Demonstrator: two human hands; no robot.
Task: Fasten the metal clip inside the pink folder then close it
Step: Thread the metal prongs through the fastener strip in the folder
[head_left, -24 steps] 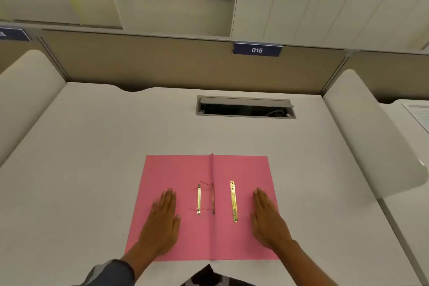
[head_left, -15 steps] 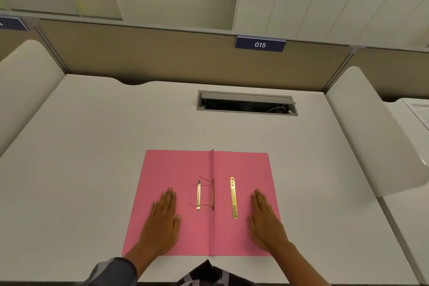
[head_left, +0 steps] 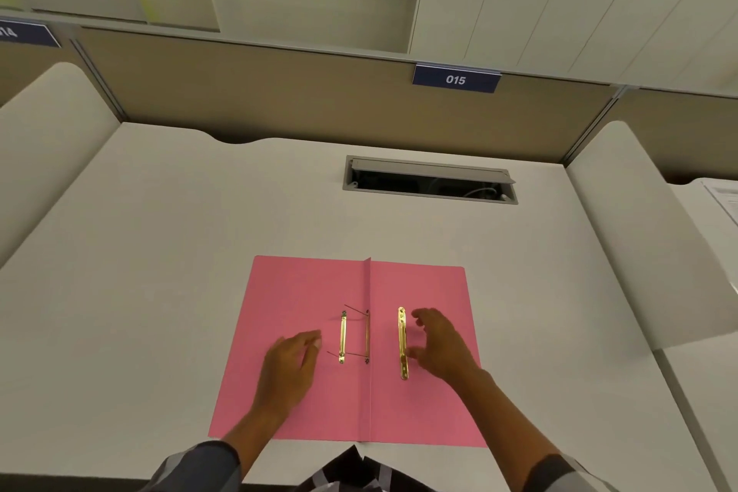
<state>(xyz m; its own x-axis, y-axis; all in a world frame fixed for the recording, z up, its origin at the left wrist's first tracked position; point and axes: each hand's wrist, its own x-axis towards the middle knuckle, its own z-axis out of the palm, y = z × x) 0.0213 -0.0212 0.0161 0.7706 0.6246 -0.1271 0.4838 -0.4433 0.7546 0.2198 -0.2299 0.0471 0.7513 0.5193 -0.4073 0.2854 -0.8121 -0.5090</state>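
The right hand [head_left: 443, 345] hovers just right of the loose brass bar [head_left: 402, 343], fingers curled and spread, holding nothing. The left hand [head_left: 293, 361] sits just left of the fixed brass strip [head_left: 342, 336], half open and empty too. Both pieces lie on the open pink folder [head_left: 303, 292], the strip left of the spine fold [head_left: 368, 391], the bar right of it. Thin prongs [head_left: 355, 354] run from strip towards fold. Best to pinch the bar at its middle, keep it level, and line its holes over the prongs before pressing down.
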